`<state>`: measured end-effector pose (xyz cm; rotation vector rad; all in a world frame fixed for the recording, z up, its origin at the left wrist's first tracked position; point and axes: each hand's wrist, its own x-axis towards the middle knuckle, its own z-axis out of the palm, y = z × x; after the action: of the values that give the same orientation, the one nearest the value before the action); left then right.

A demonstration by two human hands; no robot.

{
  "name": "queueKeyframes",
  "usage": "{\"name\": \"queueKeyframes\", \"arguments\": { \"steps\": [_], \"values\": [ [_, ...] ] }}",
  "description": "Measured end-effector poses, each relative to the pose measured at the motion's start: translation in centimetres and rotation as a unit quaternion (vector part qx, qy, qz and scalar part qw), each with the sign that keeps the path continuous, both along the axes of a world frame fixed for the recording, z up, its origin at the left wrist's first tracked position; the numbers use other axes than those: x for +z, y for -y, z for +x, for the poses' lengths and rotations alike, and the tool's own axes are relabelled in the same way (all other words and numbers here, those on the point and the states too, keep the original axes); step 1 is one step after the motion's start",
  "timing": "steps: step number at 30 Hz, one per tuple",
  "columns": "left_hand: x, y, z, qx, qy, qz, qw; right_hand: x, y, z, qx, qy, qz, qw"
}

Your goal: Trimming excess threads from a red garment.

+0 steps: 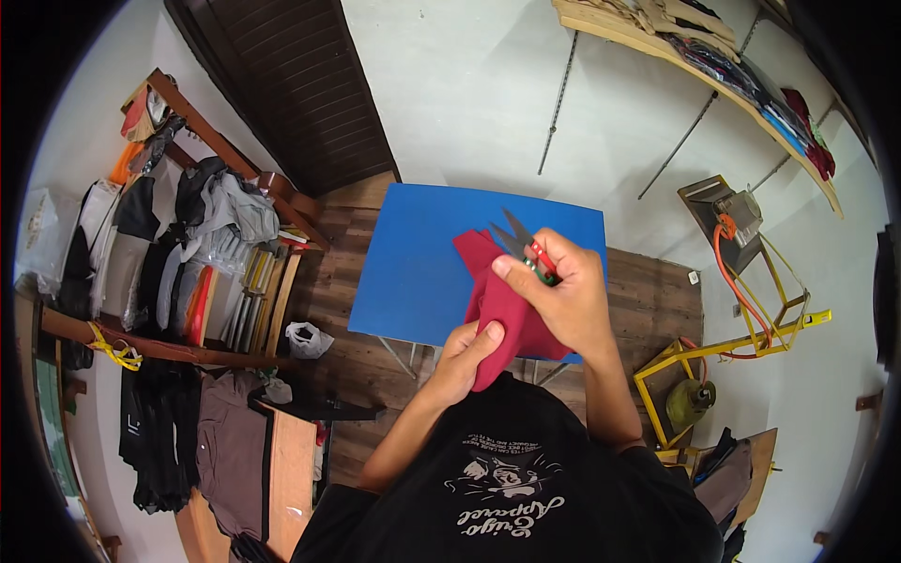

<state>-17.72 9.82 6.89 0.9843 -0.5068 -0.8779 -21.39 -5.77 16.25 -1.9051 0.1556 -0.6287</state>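
Dark red fabric, perhaps part of a garment, hangs in folds over the near part of a blue tabletop. My left hand grips its near end, thumb on top. In my right hand is a pair of thread snips with a red and a green handle. Their two blades stand apart and point away from me, up and to the left. The right thumb also presses on the upper part of the fabric. Part of the fabric is hidden behind the right hand.
At the left, a rack holds clothes and boards. A white plastic bag lies on the wooden floor. To the right stands a yellow metal frame with a gas cylinder. A wooden shelf carries folded textiles.
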Motion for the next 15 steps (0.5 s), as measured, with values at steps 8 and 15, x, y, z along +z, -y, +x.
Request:
{"name": "queueKeyframes", "arguments": {
  "steps": [8,15],
  "values": [
    [3.3,-0.1,-0.9,0.044,-0.136,-0.041,0.989,-0.6,0.4,0.8,-0.122,0.111,-0.119,0.979],
    [5.8,0.8,-0.4,0.074,-0.213,-0.043,0.973,-0.4,-0.1,-4.9,0.048,-0.011,-0.114,0.992]
  ]
}}
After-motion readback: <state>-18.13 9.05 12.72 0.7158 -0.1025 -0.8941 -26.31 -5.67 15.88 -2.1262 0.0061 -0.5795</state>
